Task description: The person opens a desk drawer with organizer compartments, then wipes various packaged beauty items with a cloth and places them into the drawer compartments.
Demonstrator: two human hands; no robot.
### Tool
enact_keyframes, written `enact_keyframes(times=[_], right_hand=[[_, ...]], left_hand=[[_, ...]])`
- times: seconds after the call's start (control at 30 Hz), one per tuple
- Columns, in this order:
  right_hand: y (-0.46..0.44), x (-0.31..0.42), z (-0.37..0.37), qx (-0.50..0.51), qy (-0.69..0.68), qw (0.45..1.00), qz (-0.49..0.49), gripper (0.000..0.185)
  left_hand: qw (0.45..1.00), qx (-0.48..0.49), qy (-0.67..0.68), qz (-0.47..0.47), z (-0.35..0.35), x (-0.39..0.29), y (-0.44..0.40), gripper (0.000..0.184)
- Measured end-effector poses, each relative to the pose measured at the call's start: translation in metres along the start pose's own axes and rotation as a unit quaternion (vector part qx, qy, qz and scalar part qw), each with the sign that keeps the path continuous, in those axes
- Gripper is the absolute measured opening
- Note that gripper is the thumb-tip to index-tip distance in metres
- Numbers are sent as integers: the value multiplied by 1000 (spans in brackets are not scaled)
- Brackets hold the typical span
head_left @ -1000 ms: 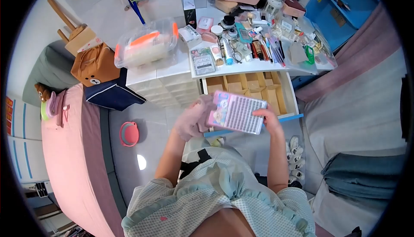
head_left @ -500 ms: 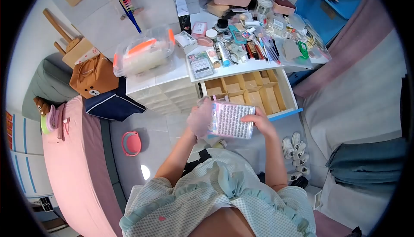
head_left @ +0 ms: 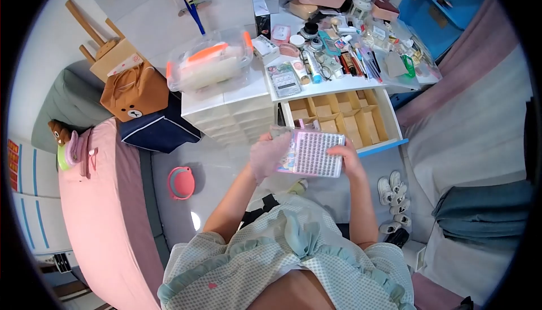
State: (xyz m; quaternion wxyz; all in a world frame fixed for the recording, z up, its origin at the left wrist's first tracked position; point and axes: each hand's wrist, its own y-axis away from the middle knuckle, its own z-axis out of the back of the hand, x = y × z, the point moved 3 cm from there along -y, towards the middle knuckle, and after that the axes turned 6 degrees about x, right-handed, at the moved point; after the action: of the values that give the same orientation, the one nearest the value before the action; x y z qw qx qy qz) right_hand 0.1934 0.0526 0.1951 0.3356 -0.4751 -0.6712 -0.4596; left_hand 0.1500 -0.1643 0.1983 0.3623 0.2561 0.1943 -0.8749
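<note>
My right hand [head_left: 351, 160] grips the right side of a flat, clear case of false eyelashes [head_left: 314, 155], its thumb lying over the front. Rows of small dark lash clusters fill the case, and a pink and blue printed strip runs down its left part. A crumpled pinkish-grey cloth [head_left: 267, 156] is held in my left hand [head_left: 263, 137] and touches the case's left edge. The cloth hides most of the left fingers. Just beyond the case, an open drawer [head_left: 389, 117] shows cardboard compartments [head_left: 354, 125], with something pink in the near left one.
Cosmetics, brushes and tubes crowd the white desk [head_left: 339, 87]. A clear box with orange clips [head_left: 209, 64] stands on a white drawer unit [head_left: 226, 112]. On the floor are a pink bucket [head_left: 182, 183] and several white shoes [head_left: 395, 194]. A pink-covered bed [head_left: 93, 220] lies left.
The view has shifted, so the desk and drawer sit further right. The cloth now lies lower over the case's left edge, uncovering more of the printed strip. Both hands keep their hold.
</note>
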Motion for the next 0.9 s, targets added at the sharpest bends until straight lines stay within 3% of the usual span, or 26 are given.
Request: enact_keyframes(times=[0.07, 0.1, 0.13, 0.17, 0.2, 0.27, 0.33, 0.4, 0.5, 0.6, 0.7, 0.8, 0.9], right_hand=[[2, -8, -6, -70, -65, 995, 25, 30], [1, -11, -10, -48, -94, 994, 41, 29], [2, -12, -14, -60, -112, 990, 54, 29], [4, -13, -19, -72, -130, 987, 67, 29], [6, -15, -23, -85, -147, 982, 80, 28], [7, -22, -27, -98, -139, 980, 104, 27], [10, -21, -34, -110, -117, 979, 123, 26], [16, -19, -43, -128, -108, 974, 153, 25], [20, -27, -51, -176, -130, 960, 177, 27], [28, -35, -71, -237, -191, 928, 213, 26], [33, -46, -86, -276, -233, 894, 266, 25], [38, -53, -98, -285, -240, 877, 303, 26], [42, -66, -116, -320, -217, 850, 357, 23]], left_hand=[[996, 47, -68, 25, 7, 1, 6, 33], [992, 70, -102, 37, 14, -3, 8, 31], [970, 102, 108, 192, 25, -4, 9, 29], [881, 127, 312, 333, 34, -12, 11, 28], [730, 143, 493, 450, 36, -17, 17, 27], [798, 113, 506, 307, 15, 1, 29, 24], [776, 74, 567, 267, 22, -6, 33, 24], [659, 30, 673, 333, 27, -18, 39, 25], [683, -22, 667, 297, 24, -19, 44, 15], [676, -140, 666, 284, 14, -28, 45, 20], [590, -145, 671, 426, 10, -40, 52, 23], [593, -15, 727, 345, -10, -33, 59, 35], [534, -97, 752, 375, -8, -45, 62, 39]])
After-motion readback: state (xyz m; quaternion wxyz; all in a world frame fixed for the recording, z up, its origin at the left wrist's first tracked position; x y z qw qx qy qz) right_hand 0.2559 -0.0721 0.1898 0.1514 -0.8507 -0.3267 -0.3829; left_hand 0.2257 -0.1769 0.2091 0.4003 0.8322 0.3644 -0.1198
